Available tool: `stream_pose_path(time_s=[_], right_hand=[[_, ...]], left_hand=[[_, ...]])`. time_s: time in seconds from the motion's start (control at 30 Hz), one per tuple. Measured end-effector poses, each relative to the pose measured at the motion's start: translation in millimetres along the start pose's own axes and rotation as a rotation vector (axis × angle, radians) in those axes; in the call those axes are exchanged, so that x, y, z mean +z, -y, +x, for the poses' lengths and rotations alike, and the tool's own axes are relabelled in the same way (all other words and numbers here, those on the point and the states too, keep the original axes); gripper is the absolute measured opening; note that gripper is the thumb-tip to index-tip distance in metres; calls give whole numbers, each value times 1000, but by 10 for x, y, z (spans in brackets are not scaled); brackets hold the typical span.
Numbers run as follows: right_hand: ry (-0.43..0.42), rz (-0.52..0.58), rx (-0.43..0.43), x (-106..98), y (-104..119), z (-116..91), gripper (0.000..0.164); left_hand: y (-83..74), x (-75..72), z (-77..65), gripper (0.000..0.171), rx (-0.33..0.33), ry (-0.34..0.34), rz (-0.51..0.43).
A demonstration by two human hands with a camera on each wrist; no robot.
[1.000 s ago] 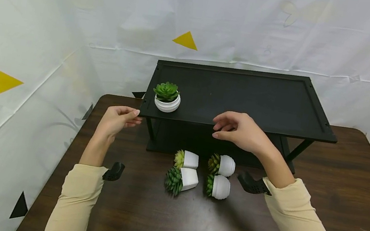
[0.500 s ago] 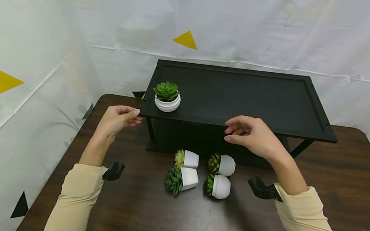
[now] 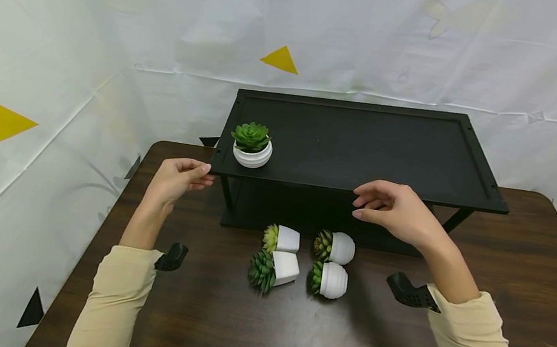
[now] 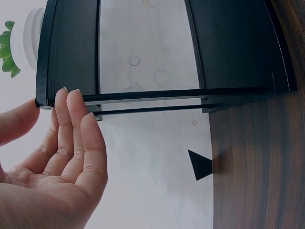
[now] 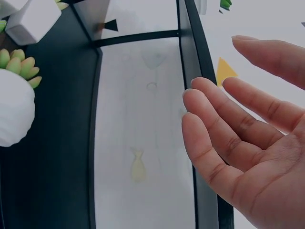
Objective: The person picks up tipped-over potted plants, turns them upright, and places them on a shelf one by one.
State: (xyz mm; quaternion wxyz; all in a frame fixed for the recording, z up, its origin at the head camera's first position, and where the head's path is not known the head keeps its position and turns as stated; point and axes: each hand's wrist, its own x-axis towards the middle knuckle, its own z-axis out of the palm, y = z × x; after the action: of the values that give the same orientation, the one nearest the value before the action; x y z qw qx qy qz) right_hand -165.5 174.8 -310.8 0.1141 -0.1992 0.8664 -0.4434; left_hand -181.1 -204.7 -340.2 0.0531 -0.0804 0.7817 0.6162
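My left hand (image 3: 177,179) pinches the front left corner of a black two-tier shelf (image 3: 370,152). In the left wrist view, the thumb (image 4: 19,121) lies against the top board's edge and the fingers reach under it. My right hand (image 3: 389,207) holds nothing; its fingers are loosely bent in front of the shelf's front edge. On the top board's left end, a green succulent in a round white pot (image 3: 252,146) stands upright. Several small potted succulents lie on their sides before the shelf, two in square pots (image 3: 285,268) and two in round ribbed pots (image 3: 337,264).
The shelf stands on a dark wooden table (image 3: 250,341). White sheeting (image 3: 216,16) with yellow and black triangles hangs behind and at both sides. Each wrist carries a small black camera (image 3: 171,257).
My right hand has moved to the right and slightly toward me along the shelf's front edge. My left hand stays at the corner, and the plants have not moved.
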Motion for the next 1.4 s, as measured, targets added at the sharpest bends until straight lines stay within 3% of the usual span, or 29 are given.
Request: stream_pose_path(time_s=[0.67,1.4], right_hand=[[19,9,21,-52,-249,-179,35],[54,38,47,181,-674,-338,37]], left_hand=[[-10,2,0,34,-14,-3,12],[-11,-3,-5,35,-18,4,18]])
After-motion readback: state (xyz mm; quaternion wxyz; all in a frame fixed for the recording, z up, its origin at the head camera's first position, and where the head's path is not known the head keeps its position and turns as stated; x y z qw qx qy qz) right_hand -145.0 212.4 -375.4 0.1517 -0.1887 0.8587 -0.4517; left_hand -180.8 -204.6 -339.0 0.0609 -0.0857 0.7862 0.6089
